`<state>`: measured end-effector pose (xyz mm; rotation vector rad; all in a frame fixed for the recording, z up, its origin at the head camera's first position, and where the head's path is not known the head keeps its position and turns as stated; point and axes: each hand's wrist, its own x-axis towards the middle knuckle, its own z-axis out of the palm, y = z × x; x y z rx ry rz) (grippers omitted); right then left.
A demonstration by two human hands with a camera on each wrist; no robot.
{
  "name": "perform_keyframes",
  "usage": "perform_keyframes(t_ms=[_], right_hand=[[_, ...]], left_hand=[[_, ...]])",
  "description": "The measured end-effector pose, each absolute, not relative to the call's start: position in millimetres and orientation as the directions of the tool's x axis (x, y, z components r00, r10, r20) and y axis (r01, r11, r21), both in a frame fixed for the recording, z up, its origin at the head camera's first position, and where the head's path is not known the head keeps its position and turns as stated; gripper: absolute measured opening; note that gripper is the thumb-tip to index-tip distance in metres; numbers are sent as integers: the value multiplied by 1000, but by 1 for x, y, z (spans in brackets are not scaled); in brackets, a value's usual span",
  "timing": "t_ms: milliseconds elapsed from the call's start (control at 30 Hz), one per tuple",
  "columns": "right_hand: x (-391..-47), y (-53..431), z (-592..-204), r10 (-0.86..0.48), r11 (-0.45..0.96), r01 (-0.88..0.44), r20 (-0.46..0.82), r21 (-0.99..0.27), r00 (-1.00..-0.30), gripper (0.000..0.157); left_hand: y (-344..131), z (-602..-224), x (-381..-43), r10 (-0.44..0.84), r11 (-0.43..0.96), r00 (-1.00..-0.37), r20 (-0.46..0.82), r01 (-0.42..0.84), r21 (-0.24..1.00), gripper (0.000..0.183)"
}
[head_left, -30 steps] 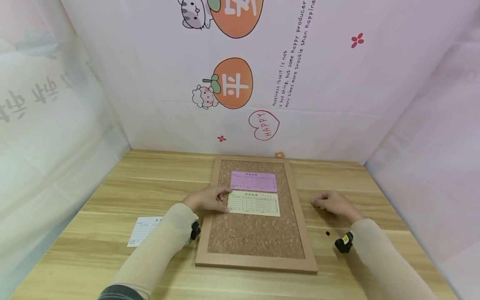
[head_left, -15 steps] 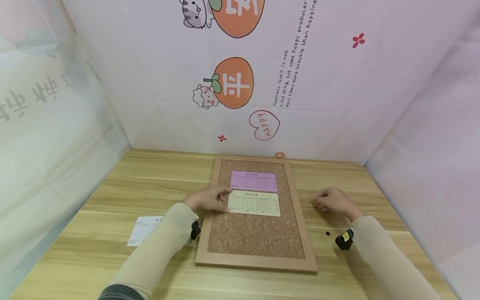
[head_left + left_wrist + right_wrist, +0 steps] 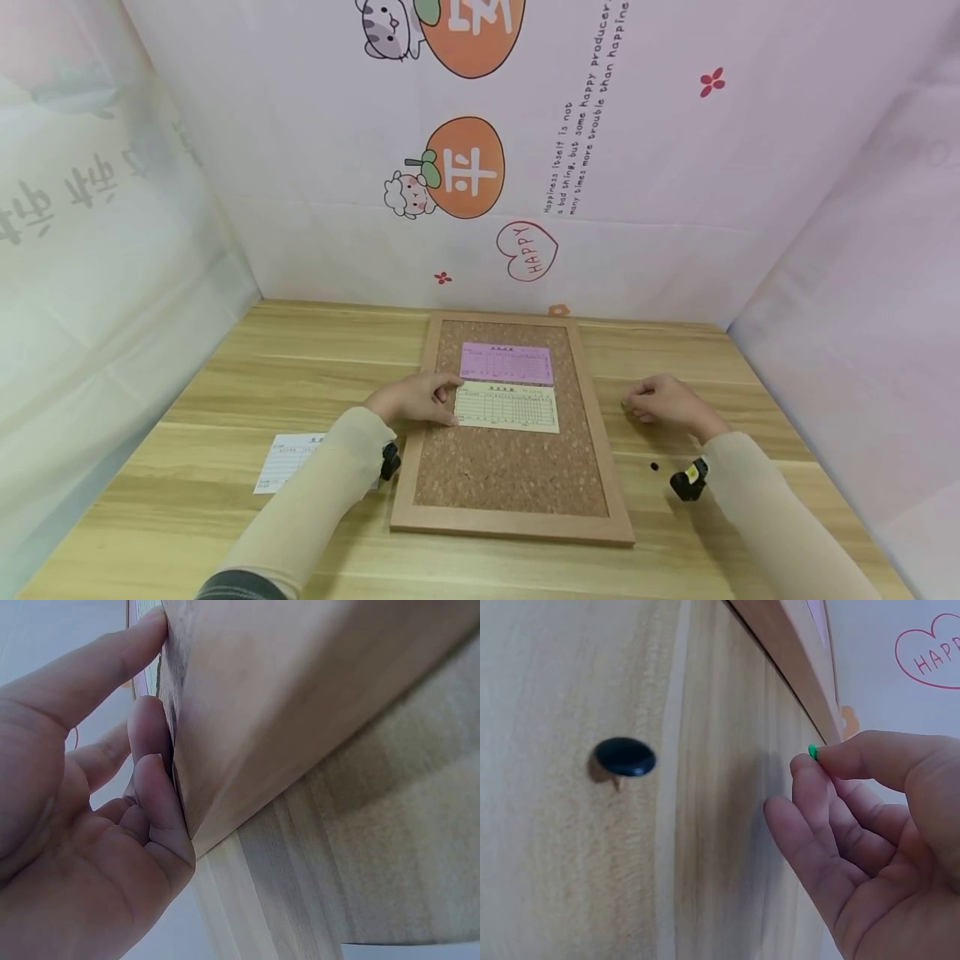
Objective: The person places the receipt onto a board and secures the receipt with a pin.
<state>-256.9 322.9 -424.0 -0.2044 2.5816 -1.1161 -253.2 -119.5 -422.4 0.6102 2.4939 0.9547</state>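
My left hand (image 3: 412,398) rests at the left edge of a cork board (image 3: 510,475) in a wooden frame. Its thumb and forefinger stand apart and press the left end of a pale yellow printed slip (image 3: 510,408) onto the cork. Directly above that slip lies a pink one (image 3: 506,363). To the right of the board, my right hand (image 3: 670,404) hovers over the table and pinches a green thumbtack (image 3: 813,751) between thumb and forefinger. A black thumbtack (image 3: 625,756) lies on the wood near the right wrist, its head and point visible in the right wrist view.
A white printed slip (image 3: 288,461) lies left of the board, partly under the left forearm. The wooden table (image 3: 315,342) is enclosed by printed cloth walls (image 3: 637,267) at the back and both sides.
My right hand has turned slightly, its fingers drawn closer together. The left hand, the slips and the board stay where they were.
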Motion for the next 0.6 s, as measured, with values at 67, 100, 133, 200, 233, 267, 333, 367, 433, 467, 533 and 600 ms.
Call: perform_keyframes(t_ms=[67,100,133,200,233,267,333,367,433,467,533,600], right_hand=[[-256,323,-422,-258,679,0,-238,-734,-937,32],[-256,322,-422,-256,676,4,-240,-737,-936,32],[-256,322,-421,-262,674,1,-240,-739,-935,33],[-256,320,-419,-263,670,3,-241,-742,-934,34],[-256,319,-418,-260,669,6,-241,-743,-935,34],[-256,318,-417,-260,670,5,-241,-742,-935,35],[-256,316,-416,-271,672,-10,-234,-740,-934,36],[-257,314,-415,-273,672,-13,-231,-740,-934,36],[-258,311,-414,-282,670,-23,-227,-742,-932,37],[-258,310,-413,-288,667,-26,-225,-745,-931,37],[-259,306,-410,-300,653,-26,-227,-757,-926,38],[-260,302,-409,-304,636,-15,-233,-771,-924,38]], left_hand=[[-119,-423,-253,529,671,-823,-207,256,695,71],[-119,-423,-254,530,670,-823,-206,258,696,71],[-119,-424,-254,532,669,-822,-205,258,697,71],[-119,-424,-254,534,664,-821,-202,260,701,71],[-119,-424,-253,535,662,-820,-201,260,703,71],[-119,-424,-253,536,659,-820,-200,258,706,71],[-119,-424,-252,539,646,-818,-202,248,722,71],[-119,-423,-251,541,638,-817,-202,242,731,71],[-119,-423,-250,542,622,-816,-202,228,749,71],[-119,-422,-250,543,615,-815,-202,222,757,71],[-119,-422,-249,544,605,-814,-202,214,767,72],[-118,-421,-248,546,602,-814,-199,216,768,72]])
